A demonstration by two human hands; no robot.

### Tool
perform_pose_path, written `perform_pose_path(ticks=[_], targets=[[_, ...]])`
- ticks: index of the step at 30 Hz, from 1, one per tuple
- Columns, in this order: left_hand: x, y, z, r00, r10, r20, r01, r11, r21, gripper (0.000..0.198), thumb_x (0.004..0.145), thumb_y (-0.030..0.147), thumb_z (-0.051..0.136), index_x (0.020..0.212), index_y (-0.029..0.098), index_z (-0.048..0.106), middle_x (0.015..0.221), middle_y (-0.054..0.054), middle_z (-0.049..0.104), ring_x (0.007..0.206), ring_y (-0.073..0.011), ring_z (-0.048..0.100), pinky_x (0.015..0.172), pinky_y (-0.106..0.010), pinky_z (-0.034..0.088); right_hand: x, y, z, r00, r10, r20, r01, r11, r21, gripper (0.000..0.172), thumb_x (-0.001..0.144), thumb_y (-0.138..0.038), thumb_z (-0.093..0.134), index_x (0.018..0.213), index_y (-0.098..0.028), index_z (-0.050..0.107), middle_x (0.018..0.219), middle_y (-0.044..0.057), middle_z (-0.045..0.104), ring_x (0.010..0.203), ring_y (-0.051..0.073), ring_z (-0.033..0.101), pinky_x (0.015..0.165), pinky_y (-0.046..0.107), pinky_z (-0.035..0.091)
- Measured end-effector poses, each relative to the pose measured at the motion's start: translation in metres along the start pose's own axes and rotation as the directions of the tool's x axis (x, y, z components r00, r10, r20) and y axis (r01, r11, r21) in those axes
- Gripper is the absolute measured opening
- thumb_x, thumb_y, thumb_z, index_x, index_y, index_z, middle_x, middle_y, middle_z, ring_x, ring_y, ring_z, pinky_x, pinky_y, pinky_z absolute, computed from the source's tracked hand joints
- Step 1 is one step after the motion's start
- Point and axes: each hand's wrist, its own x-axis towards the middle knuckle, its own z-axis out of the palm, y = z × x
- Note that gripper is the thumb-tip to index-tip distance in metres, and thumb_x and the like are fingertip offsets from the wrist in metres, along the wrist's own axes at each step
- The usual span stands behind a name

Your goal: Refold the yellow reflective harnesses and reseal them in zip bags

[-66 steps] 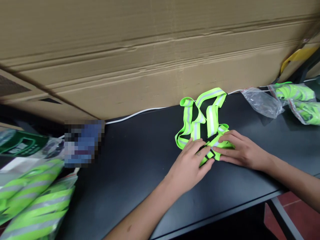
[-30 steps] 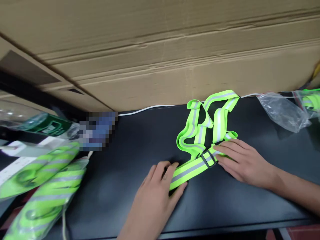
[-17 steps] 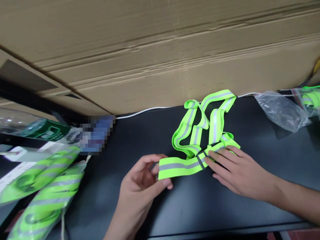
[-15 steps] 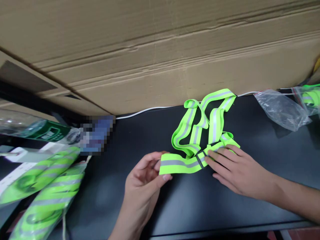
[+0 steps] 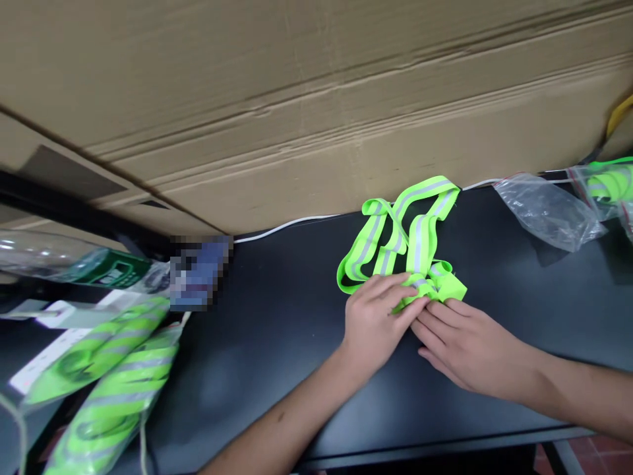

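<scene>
Reflective hi-vis harness [image 5: 419, 245] | lower strap bunched, upper loops left spread out | bunched part pressed by open left hand [image 5: 376, 323] and open right hand [image 5: 465, 349] | black workbench [image 5: 277, 409]

**A:** Light's pretty decent from where I'm standing, soft and even, though I can't tell where it comes from. The hi-vis vest [image 5: 418, 244] looks sharp and bright.

**B:** Yeah, but left of the vest, those bagged straps [image 5: 111, 389] are smeared and the table [image 5: 212, 389] has a pale sheen. Right of it, a plastic bag [image 5: 546, 211] glints above a faint shadow [image 5: 546, 254]. The cardboard box [image 5: 316, 119] creases bow toward the edges too.
</scene>
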Motion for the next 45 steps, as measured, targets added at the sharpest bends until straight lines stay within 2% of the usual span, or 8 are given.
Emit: perform_pose_path(ticks=[7,13,22,30,34,37,41,45], targets=[[-0.005,-0.004,-0.012,0.957,0.149,0.248,-0.165,0.985,0.046,0.020,0.096,0.022,0.061,0.113,0.019,0.072,0.121,-0.007,0.074,0.094,-0.0233,0.060,0.083,-0.043,0.057,-0.003,0.015,-0.006,0.997,-0.059,0.053,0.046,0.976,0.212,0.025,0.098,-0.021,0.050,0.111,-0.009,0.069,0.101,0.012,0.073,0.098,0.025,0.065,0.089,0.040,0.056],[-0.009,0.000,-0.019,0.895,0.153,0.420,-0.237,0.959,0.154,0.029,0.095,0.024,0.059,0.121,0.014,0.066,0.137,-0.012,0.065,0.107,-0.0281,0.053,0.093,-0.048,0.052,-0.004,0.047,-0.012,0.963,-0.098,-0.252,0.175,0.936,0.305,0.018,0.092,-0.010,0.060,0.107,-0.008,0.070,0.103,0.012,0.075,0.102,0.022,0.067,0.093,0.035,0.058],[-0.026,0.011,-0.008,0.894,0.156,0.420,-0.360,0.806,0.469,0.029,0.100,0.025,0.051,0.123,0.013,0.063,0.140,-0.015,0.062,0.128,-0.0358,0.055,0.107,-0.057,0.039,-0.005,0.044,-0.008,0.997,0.044,-0.065,-0.019,0.941,0.337,0.029,0.098,-0.015,0.051,0.122,-0.014,0.067,0.122,0.008,0.073,0.124,0.022,0.063,0.110,0.041,0.051],[-0.047,0.020,-0.020,0.805,0.116,0.582,-0.422,0.802,0.424,0.050,0.101,0.041,0.047,0.143,0.014,0.050,0.137,-0.020,0.060,0.137,-0.0442,0.048,0.110,-0.063,0.038,-0.006,0.029,-0.028,0.998,0.032,0.045,-0.051,0.851,0.522,0.029,0.095,-0.010,0.043,0.117,-0.014,0.062,0.121,0.013,0.073,0.117,0.018,0.068,0.102,0.033,0.055],[-0.071,0.035,-0.035,0.778,0.126,0.615,-0.444,0.803,0.398,0.063,0.098,0.057,0.047,0.154,0.030,0.038,0.134,-0.015,0.064,0.132,-0.0466,0.052,0.103,-0.067,0.044,-0.004,0.019,-0.035,0.975,0.085,-0.206,0.053,0.810,0.584,0.029,0.094,-0.012,0.044,0.118,-0.019,0.061,0.100,0.006,0.077,0.094,0.016,0.074,0.081,0.026,0.061],[-0.086,0.044,-0.036,0.797,0.121,0.592,-0.436,0.793,0.425,0.063,0.099,0.061,0.042,0.154,0.031,0.039,0.130,-0.014,0.067,0.127,-0.0470,0.057,0.098,-0.068,0.049,0.012,0.036,-0.031,0.864,0.387,-0.321,-0.167,0.823,0.542,0.021,0.097,-0.018,0.048,0.107,-0.024,0.065,0.091,0.004,0.075,0.085,0.019,0.073,0.076,0.031,0.060],[-0.096,0.049,-0.034,0.817,0.077,0.571,-0.393,0.799,0.455,0.053,0.101,0.050,0.044,0.151,0.032,0.044,0.152,-0.012,0.051,0.134,-0.0468,0.050,0.100,-0.068,0.049,0.043,0.095,0.001,0.798,0.592,-0.116,-0.569,0.802,0.182,0.053,0.094,-0.035,0.058,0.144,-0.018,0.051,0.144,0.019,0.056,0.134,0.042,0.051,0.106,0.064,0.044],[-0.102,0.050,-0.037,0.803,0.080,0.590,-0.399,0.808,0.433,0.052,0.100,0.046,0.047,0.150,0.032,0.045,0.159,-0.007,0.043,0.138,-0.0454,0.046,0.102,-0.069,0.048,0.060,0.145,0.044,0.880,0.453,0.143,-0.474,0.852,0.224,0.050,0.101,-0.026,0.035,0.146,-0.013,0.051,0.150,0.017,0.053,0.146,0.035,0.039,0.120,0.061,0.029]])
